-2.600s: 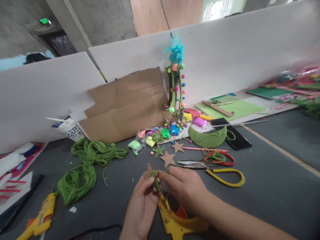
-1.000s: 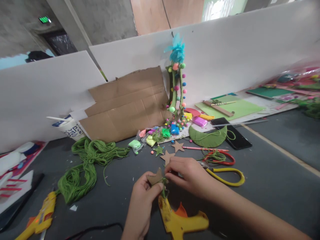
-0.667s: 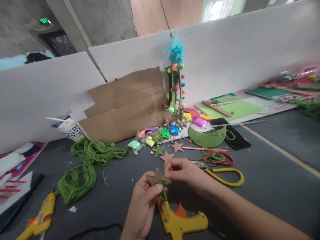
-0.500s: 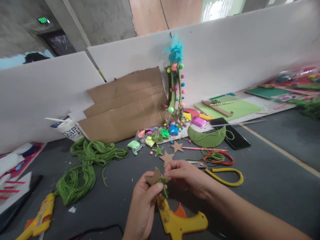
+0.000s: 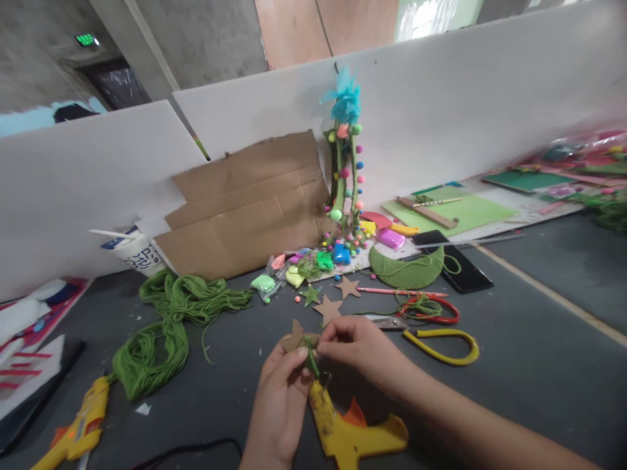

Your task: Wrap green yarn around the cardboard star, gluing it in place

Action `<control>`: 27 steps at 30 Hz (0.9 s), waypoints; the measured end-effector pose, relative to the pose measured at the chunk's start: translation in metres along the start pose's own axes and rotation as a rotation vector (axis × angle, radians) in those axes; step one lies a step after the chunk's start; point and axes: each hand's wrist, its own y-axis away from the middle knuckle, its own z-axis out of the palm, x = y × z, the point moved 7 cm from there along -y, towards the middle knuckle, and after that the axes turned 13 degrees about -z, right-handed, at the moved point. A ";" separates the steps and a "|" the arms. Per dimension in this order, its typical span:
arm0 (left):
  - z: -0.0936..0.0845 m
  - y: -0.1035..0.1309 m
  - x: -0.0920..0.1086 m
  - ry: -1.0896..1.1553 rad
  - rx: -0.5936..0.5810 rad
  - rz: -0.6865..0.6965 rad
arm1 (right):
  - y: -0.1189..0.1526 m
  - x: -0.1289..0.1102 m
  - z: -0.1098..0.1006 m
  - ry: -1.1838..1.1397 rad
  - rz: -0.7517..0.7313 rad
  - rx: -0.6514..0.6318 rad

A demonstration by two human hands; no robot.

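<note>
Star [image 5: 295, 335] of brown cardboard sits in the left grip [image 5: 281, 385], tilted above the desk [image 5: 210, 398], with green yarn [image 5: 312, 361] wound on the part by the thumb. The left grip holds the star between thumb and fingers. The right grip [image 5: 360, 343] is narrow, its thumb and fingers drawn together at the star's right side; whether a strand runs between them is too small to tell. Just below the two grips lies a yellow glue gun [image 5: 375, 438], its nozzle end near the star.

Just beyond the right grip are two bare stars [image 5: 328, 310] and a small green star [image 5: 310, 296]. To its right lie the scissors [image 5: 399, 324], one handle red and one yellow, and past them a pencil [image 5: 401, 292], a green crescent [image 5: 409, 271] and a phone [image 5: 473, 273]. Well left of the left grip are a skein [image 5: 151, 359] and a second glue gun [image 5: 85, 424].
</note>
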 end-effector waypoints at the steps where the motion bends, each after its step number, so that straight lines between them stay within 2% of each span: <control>1: -0.001 -0.001 0.001 -0.007 0.006 0.011 | 0.001 -0.006 -0.001 0.080 -0.060 0.016; 6: 0.001 0.001 0.008 -0.095 0.028 0.087 | 0.009 -0.029 0.005 0.451 -0.334 -0.009; 10: 0.003 0.006 0.014 -0.187 0.061 0.173 | 0.014 -0.039 0.009 0.647 -0.444 -0.059; 18: 0.005 0.010 0.019 -0.422 0.101 0.253 | 0.014 -0.053 0.005 0.849 -0.484 -0.114; 27: 0.015 0.012 0.015 -0.544 0.048 0.169 | 0.010 -0.059 -0.006 0.869 -0.501 -0.214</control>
